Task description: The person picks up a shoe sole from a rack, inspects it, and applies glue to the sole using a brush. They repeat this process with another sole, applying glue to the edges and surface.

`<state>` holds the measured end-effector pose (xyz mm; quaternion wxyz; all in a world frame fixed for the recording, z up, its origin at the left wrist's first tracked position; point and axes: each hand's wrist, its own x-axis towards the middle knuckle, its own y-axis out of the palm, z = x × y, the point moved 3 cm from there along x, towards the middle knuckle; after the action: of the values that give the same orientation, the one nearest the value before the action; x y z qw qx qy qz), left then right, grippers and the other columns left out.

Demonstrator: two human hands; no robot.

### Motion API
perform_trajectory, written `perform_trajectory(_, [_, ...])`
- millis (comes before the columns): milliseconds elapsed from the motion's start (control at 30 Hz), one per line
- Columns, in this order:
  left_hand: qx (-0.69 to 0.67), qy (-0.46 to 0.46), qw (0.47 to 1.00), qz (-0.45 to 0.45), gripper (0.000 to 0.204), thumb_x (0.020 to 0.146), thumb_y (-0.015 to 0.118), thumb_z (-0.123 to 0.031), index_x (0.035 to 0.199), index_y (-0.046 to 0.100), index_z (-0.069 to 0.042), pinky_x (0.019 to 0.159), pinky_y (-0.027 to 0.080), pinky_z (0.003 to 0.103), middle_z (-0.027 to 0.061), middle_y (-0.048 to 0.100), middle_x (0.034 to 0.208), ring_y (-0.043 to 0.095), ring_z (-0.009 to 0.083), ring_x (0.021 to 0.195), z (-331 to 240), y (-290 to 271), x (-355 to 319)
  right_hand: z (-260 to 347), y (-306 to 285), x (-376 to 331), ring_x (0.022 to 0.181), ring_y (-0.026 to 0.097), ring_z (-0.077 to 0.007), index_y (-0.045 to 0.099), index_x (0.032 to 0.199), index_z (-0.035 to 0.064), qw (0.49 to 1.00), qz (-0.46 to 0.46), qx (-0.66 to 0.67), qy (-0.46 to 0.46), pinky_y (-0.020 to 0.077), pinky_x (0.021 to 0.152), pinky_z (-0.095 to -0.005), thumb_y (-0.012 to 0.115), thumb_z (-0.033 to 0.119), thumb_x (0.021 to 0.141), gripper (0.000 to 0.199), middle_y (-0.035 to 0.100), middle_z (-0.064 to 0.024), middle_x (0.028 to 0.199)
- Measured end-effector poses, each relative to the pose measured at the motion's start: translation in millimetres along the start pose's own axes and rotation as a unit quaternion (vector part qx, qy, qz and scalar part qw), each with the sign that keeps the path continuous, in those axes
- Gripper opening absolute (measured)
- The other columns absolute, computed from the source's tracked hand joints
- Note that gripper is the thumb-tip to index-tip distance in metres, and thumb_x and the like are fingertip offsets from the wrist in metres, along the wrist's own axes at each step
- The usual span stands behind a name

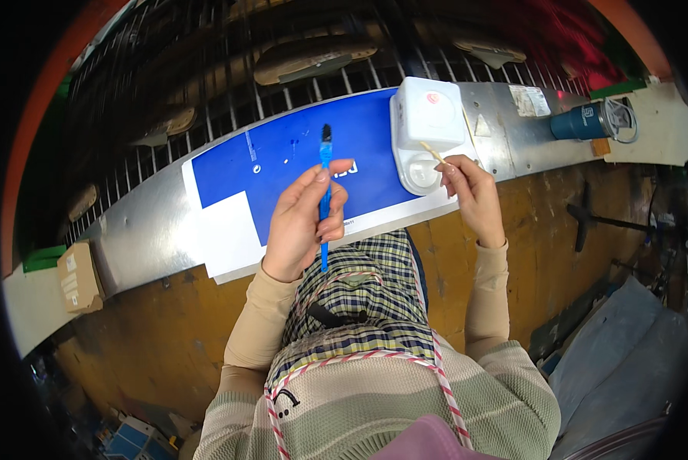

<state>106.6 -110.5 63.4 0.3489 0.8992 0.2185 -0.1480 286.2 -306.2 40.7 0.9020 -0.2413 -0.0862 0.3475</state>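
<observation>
My left hand (302, 215) is closed around a slim brush (325, 201) with a blue handle. The brush stands upright, its dark bristle end pointing away from me over the blue sheet (298, 153). In my right hand (470, 195), the fingertips pinch a short pale wooden stick (431, 152). The stick's tip is close to a white plastic container (430, 115), just above the round clear dish (423, 175) at its near end; whether it touches the container I cannot tell.
Beneath the blue-and-white sheet lies a metal work surface (144, 238). A teal tumbler (577, 124) stands at the right, a brown cardboard box (79, 277) at the left. Beyond run dark metal bars with several sole-shaped pieces (313, 65). A paper label (529, 100) lies right of the container.
</observation>
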Motion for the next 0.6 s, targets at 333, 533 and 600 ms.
perform_trajectory(333, [0.034, 0.047, 0.998, -0.027, 0.044, 0.107, 0.037, -0.019, 0.143, 0.042, 0.005, 0.043, 0.025, 0.021, 0.0013, 0.047, 0.072, 0.027, 0.0048, 0.048, -18, 9, -19, 99, 41, 5, 0.062, 0.053, -0.0152, 0.07, 0.107, 0.0018, 0.971, -0.06, -0.102, -0.208, 0.0402, 0.055, -0.0274, 0.063, -0.005, 0.09, 0.02, 0.058, -0.0075, 0.076])
perform_trajectory(533, [0.031, 0.044, 0.998, -0.014, 0.044, 0.108, 0.037, -0.021, 0.142, 0.044, 0.006, 0.042, 0.024, 0.021, 0.0008, 0.047, 0.071, 0.026, 0.0041, 0.047, -21, 9, -26, 114, 42, 7, 0.065, 0.058, -0.0211, 0.071, 0.107, 0.0026, 0.96, -0.06, -0.121, -0.244, 0.0474, 0.058, -0.0328, 0.066, -0.009, 0.083, 0.027, 0.058, -0.0088, 0.079])
perform_trajectory(600, [0.04, 0.046, 0.998, -0.016, 0.044, 0.108, 0.038, -0.022, 0.141, 0.045, 0.005, 0.042, 0.024, 0.021, 0.0004, 0.047, 0.071, 0.026, 0.0038, 0.047, -22, 10, -27, 117, 42, 7, 0.063, 0.056, -0.0173, 0.072, 0.107, 0.0035, 0.957, -0.063, -0.133, -0.25, 0.0446, 0.057, -0.0295, 0.065, -0.008, 0.086, 0.025, 0.059, -0.0076, 0.078])
